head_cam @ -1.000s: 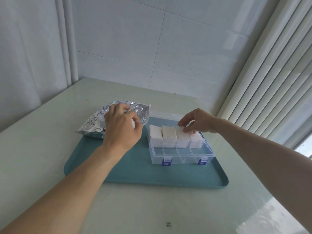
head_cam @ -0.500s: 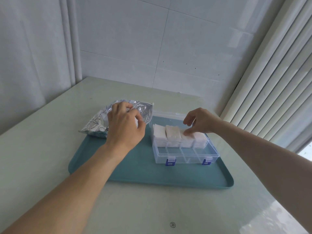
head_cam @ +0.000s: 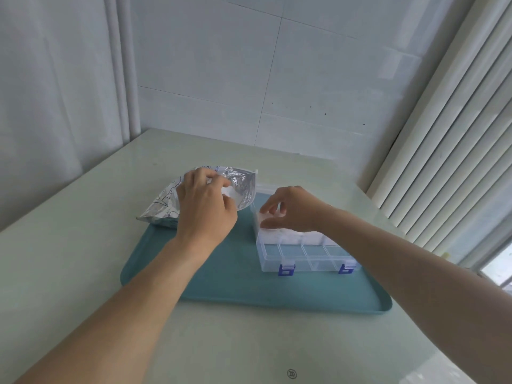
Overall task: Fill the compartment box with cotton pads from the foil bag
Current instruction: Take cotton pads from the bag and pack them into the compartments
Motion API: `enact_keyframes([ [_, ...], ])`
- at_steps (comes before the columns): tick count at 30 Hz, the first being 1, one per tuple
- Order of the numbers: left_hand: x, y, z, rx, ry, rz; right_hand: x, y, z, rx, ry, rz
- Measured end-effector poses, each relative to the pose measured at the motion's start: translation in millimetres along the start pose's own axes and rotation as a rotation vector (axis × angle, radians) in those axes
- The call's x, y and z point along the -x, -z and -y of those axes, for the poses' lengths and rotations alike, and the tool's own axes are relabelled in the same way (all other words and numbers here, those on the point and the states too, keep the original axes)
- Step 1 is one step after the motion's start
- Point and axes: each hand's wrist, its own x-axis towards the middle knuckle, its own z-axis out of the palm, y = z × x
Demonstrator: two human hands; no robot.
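A clear compartment box (head_cam: 307,259) with two blue latches sits on the right half of a teal tray (head_cam: 227,278). Its far row holds white cotton pads (head_cam: 299,233); the near row shows no pads. My right hand (head_cam: 293,209) is over the far-left compartment, fingertips pinching a stack of pads there. A crinkled silver foil bag (head_cam: 241,187) lies at the tray's far-left corner. My left hand (head_cam: 205,209) rests on the bag's mouth, fingers curled round the opening with a white pad showing at the fingertips.
The tray lies on a pale green table (head_cam: 69,259) set against a white tiled wall. A curtain hangs at the left and vertical blinds (head_cam: 448,151) cover the window at the right. The box's open lid lies behind it.
My right hand has moved left along the far row, from the third compartment to the far-left one. My left hand stays at the bag's mouth, and a white pad now shows at its fingertips.
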Motion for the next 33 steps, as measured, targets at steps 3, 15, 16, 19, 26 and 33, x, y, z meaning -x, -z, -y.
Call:
enact_keyframes([
  [3, -1, 2, -1, 0.004, 0.045, 0.002, -2, 5, 1, 0.059, 0.031, 0.079],
  [15, -9, 8, 6, 0.16, 0.147, -0.001, -28, 42, 39, -0.063, -0.002, -0.085],
  [16, -9, 10, 5, 0.205, 0.158, -0.011, -30, 39, 44, -0.133, 0.022, -0.188],
  [19, -11, 13, 5, 0.326, 0.252, -0.048, -41, 19, 66, -0.193, 0.072, -0.234],
  [26, -10, 20, 4, 0.499, 0.546, -0.085, -75, -31, 88, -0.021, 0.0, 0.096],
  [33, -13, 13, 8, 0.549, 0.543, -0.05, -76, -39, 82, -0.581, -0.109, -0.049],
])
